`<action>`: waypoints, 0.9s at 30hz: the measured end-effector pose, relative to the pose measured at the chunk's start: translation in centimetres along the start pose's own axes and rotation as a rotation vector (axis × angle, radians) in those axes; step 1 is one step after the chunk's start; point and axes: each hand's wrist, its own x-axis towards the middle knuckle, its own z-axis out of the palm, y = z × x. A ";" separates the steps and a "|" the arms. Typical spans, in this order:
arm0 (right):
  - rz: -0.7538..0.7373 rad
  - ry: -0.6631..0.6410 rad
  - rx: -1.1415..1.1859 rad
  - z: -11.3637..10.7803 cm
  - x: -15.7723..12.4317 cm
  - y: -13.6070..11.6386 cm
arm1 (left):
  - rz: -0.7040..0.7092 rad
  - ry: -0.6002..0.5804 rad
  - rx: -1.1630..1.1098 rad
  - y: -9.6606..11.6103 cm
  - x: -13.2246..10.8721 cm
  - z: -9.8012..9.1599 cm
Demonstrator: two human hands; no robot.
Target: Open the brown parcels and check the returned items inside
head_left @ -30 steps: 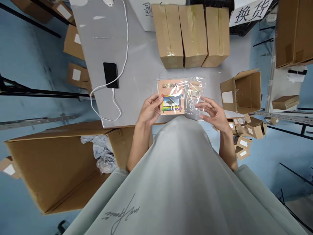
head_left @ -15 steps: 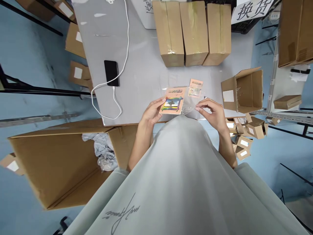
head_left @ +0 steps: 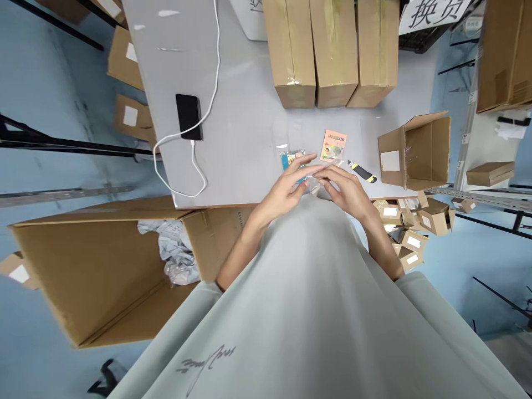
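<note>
A blue packet [head_left: 286, 160] in clear plastic lies near the table's front edge, partly covered by my left hand [head_left: 286, 185]. That hand's fingers are stretched out and spread over it. Close beside it, my right hand [head_left: 344, 191] has bent fingers pinching the clear plastic bag [head_left: 315, 184]; the fingertips of both hands almost meet. Just beyond them is a small peach-coloured card [head_left: 333, 145] with a picture on it. A black and yellow utility knife [head_left: 361, 171] rests to the right of the card.
Three taped cartons [head_left: 334, 55] stand at the back. An open carton [head_left: 393, 158] sits at the table's right end. To the left lie a black phone [head_left: 189, 116] and a white cable [head_left: 216, 66]. A large open box [head_left: 103, 277] holding crumpled plastic is below left.
The bagged booklet's peach face has given way to a blue one. My hands have come together, the right moving left and my left moving right. The knife now shows fully.
</note>
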 end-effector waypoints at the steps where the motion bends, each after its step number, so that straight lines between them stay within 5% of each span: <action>1: -0.020 -0.006 -0.017 -0.1 -0.1 0.1 | 0.023 -0.024 0.082 0.5 0.3 -0.1; 8: -0.002 -0.038 -0.061 -0.7 -0.5 0.8 | 0.037 -0.075 0.409 -0.4 1.2 -0.6; 21: -0.021 0.030 -0.091 0.1 -0.5 2.1 | 0.102 0.062 0.338 -1.3 0.4 -1.4; 27: 0.057 0.224 -0.076 -2.0 -1.3 3.9 | 0.019 0.282 0.262 -1.5 -0.5 -4.5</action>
